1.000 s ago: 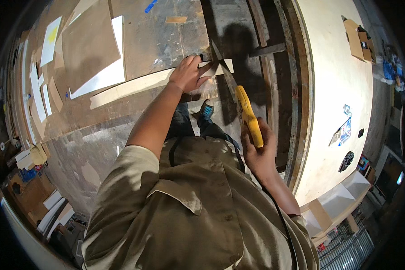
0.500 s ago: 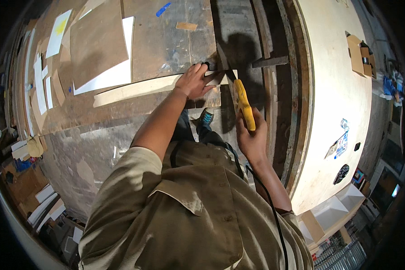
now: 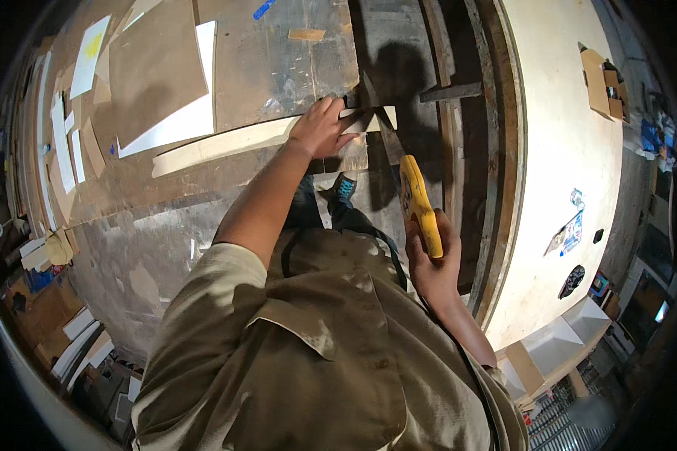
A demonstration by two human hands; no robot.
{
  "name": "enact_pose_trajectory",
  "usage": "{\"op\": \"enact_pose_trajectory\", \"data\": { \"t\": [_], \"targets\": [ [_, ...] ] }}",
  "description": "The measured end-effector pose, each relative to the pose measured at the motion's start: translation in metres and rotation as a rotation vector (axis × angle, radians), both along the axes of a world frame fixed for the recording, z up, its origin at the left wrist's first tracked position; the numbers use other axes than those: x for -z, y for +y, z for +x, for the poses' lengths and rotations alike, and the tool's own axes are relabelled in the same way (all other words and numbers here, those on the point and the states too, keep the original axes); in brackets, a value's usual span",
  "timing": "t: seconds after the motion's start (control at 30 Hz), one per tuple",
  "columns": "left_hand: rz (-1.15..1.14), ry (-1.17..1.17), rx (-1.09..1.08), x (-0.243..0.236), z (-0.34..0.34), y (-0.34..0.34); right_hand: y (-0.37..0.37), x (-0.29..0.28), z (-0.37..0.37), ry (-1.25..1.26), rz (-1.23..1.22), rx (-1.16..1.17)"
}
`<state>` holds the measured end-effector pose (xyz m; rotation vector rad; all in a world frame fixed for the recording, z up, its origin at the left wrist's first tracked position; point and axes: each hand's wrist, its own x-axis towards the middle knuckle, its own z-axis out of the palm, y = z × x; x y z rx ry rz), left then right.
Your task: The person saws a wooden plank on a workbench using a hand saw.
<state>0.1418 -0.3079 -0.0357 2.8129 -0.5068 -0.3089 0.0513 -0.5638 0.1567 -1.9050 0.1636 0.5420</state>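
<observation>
Since the previous frame, the right hand (image 3: 435, 264) has drawn the yellow-handled saw (image 3: 420, 201) back toward the body; its fingers wrap the handle. The blade crosses the pale wooden strip (image 3: 237, 141) near its right end. The strip lies along the bench (image 3: 267, 71). The left hand (image 3: 320, 126) presses on it, thumb apart; grip underneath cannot be told.

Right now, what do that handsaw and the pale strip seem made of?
The handsaw has a rounded yellow handle, probably smooth plastic; its thin grey blade suggests dull metal. The pale strip looks like bare wood, matte cream without visible paint; type unclear.
</observation>
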Motion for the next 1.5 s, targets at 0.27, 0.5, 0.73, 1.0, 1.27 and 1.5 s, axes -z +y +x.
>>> {"op": "enact_pose_trajectory", "data": {
  "t": [0.27,0.5,0.73,1.0,1.27,1.5],
  "targets": [
    [-0.061,-0.131,0.011,0.006,0.000,0.001,0.011,0.002,0.007,-0.095,-0.029,0.043],
    [-0.048,-0.047,0.010,-0.001,0.001,-0.005,0.022,0.022,0.012,-0.185,-0.071,0.020],
    [0.001,-0.061,0.026,0.000,0.002,0.000,-0.003,-0.008,-0.012,-0.144,-0.010,0.001],
    [-0.027,-0.092,-0.019,0.002,-0.004,0.002,0.004,0.006,0.001,-0.117,-0.056,-0.006],
    [-0.108,-0.045,-0.027,0.007,0.001,-0.005,0.021,0.029,0.024,-0.176,-0.092,0.002],
    [-0.012,-0.016,-0.001,-0.001,0.000,-0.001,0.004,0.013,-0.001,-0.080,-0.020,0.022]
  ]
}}
